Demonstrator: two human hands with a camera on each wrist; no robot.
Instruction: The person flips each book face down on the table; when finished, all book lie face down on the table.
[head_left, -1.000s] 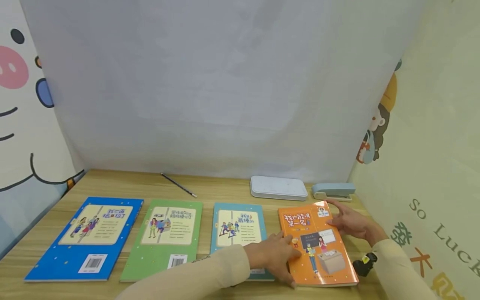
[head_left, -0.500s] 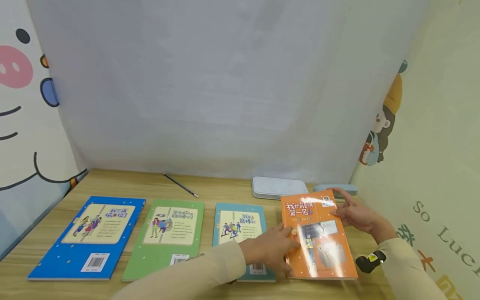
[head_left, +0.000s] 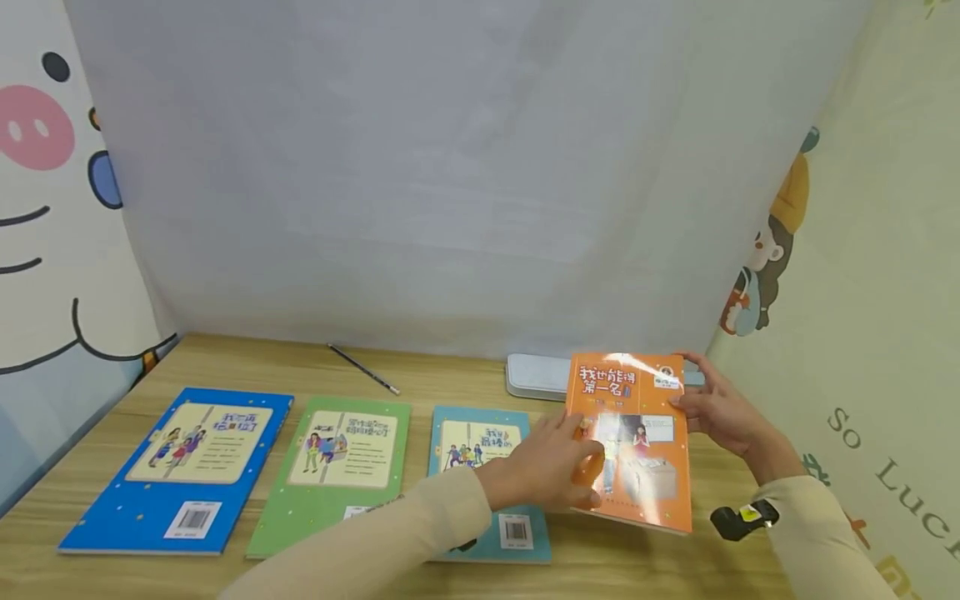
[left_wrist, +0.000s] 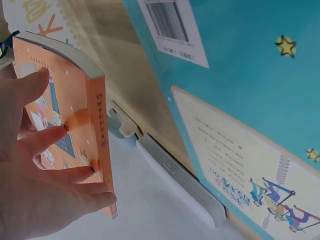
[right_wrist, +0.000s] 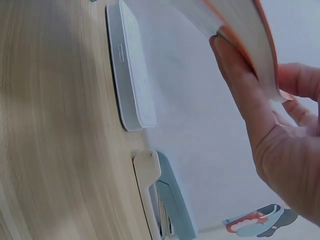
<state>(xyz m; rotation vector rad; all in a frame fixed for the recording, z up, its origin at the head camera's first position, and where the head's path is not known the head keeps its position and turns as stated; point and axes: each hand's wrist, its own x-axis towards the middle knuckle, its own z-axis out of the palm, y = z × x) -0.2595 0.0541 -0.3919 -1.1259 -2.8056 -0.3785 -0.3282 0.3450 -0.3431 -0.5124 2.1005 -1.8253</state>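
Observation:
An orange book (head_left: 637, 450) is raised off the table, tilted, its illustrated cover facing me. At its upper right corner my right hand (head_left: 731, 417) grips it; in the right wrist view the fingers (right_wrist: 245, 90) lie against one side and the thumb is on the other. My left hand (head_left: 547, 462) touches the book's left side. In the left wrist view its fingertips (left_wrist: 55, 134) lie fairly straight on the orange cover and spine. A teal book (head_left: 517, 521) lies flat under the left forearm and is partly hidden.
A green book (head_left: 337, 483) and a blue book (head_left: 180, 475) lie flat to the left. A pencil (head_left: 363, 368) rests near the back edge. Behind the orange book stand a pale case (head_left: 536, 375) and a blue stapler (right_wrist: 175, 200). Cloth walls enclose the wooden table (head_left: 255, 358).
The orange book has risen from the table and tilted up, moving away from the front edge. Both hands have moved up with it. It now covers part of the pale case.

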